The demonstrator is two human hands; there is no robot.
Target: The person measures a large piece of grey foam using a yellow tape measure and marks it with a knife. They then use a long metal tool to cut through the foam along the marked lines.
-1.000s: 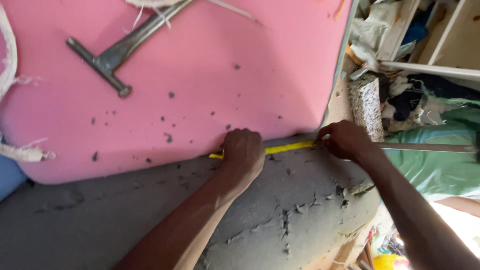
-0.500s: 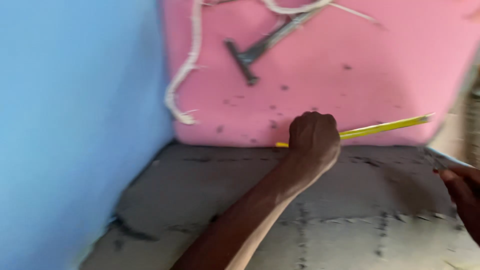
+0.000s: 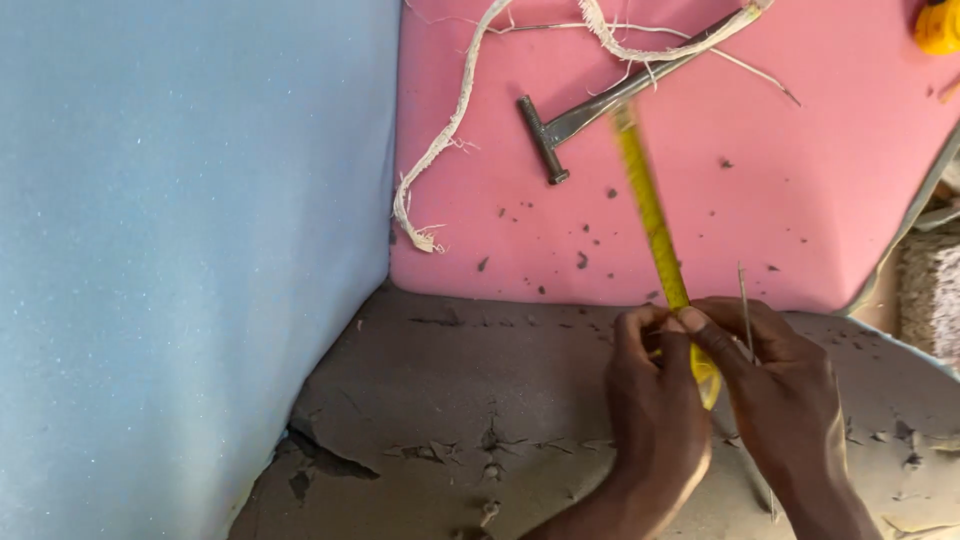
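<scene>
The left hand (image 3: 655, 410) and right hand (image 3: 775, 395) meet side by side over the near foam slab (image 3: 450, 420), pinching the tape measure (image 3: 655, 215), which extends away across the far foam sheet (image 3: 800, 150) toward the hammer (image 3: 590, 115) lying beside the frayed cord (image 3: 450, 130).
</scene>
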